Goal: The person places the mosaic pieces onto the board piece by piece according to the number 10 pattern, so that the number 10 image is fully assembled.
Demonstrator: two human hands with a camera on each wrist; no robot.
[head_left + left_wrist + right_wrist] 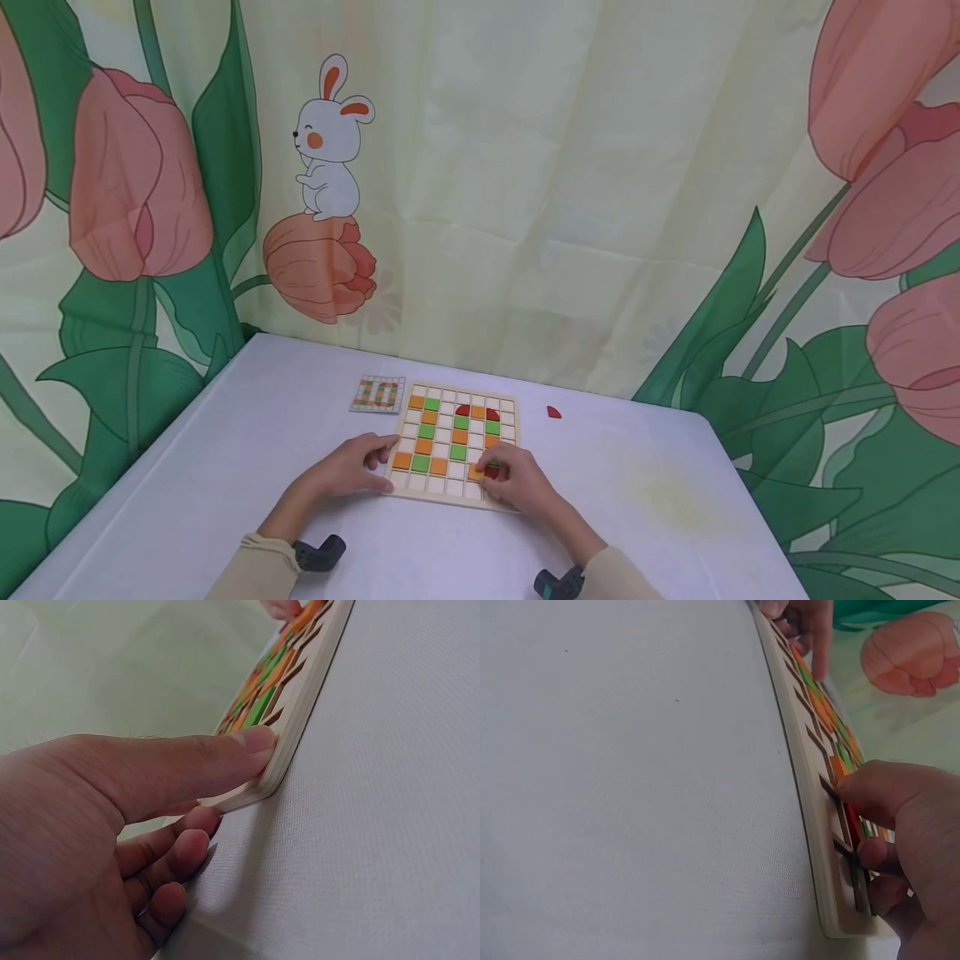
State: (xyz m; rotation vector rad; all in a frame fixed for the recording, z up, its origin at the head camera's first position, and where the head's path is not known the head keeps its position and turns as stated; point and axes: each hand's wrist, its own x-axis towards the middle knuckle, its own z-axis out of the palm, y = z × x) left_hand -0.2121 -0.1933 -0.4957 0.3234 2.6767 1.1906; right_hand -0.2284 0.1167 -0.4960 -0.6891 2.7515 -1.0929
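A wooden grid board (450,500) lies on the table, with orange and green square tiles and red rounded pieces set in several cells. My left hand (352,467) holds the board by its left edge. In the left wrist view its thumb (255,742) presses the board's rim near a corner, the other fingers bent beside it. Over the lower right cells, my right hand (521,479) pinches an orange square tile (476,472) between thumb and finger. Next to that tile is a red piece (853,819), partly covered by the right fingers.
A small card (378,394) printed with a coloured grid pattern lies beyond the board's upper left corner. One loose red quarter-round piece (553,412) rests to the right of the board. Behind the white-covered table (637,500) hangs a printed curtain (525,208).
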